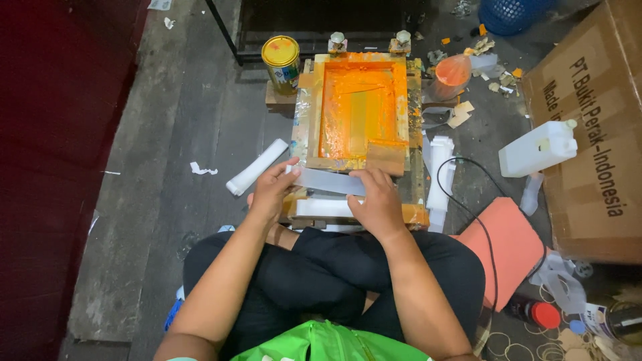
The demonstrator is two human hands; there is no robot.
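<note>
I sit cross-legged on a dark floor in front of a wooden printing frame [314, 107] whose screen is smeared with orange ink. A wooden squeegee [386, 158] rests on the frame's near right corner. My left hand [271, 190] and my right hand [376, 200] hold the two ends of a flat white strip [329, 181] just at the frame's near edge. Under the strip lies a stack of similar white strips [323, 208] on the frame's base.
A yellow-lidded can [281, 61] stands left of the frame, a bag of orange ink [452, 73] to its right. A rolled white sheet [256, 167], white jerrycan [539, 148], cardboard box [592, 127], orange pad [508, 244], black cable [468, 200] and red-capped bottle [535, 313] lie around.
</note>
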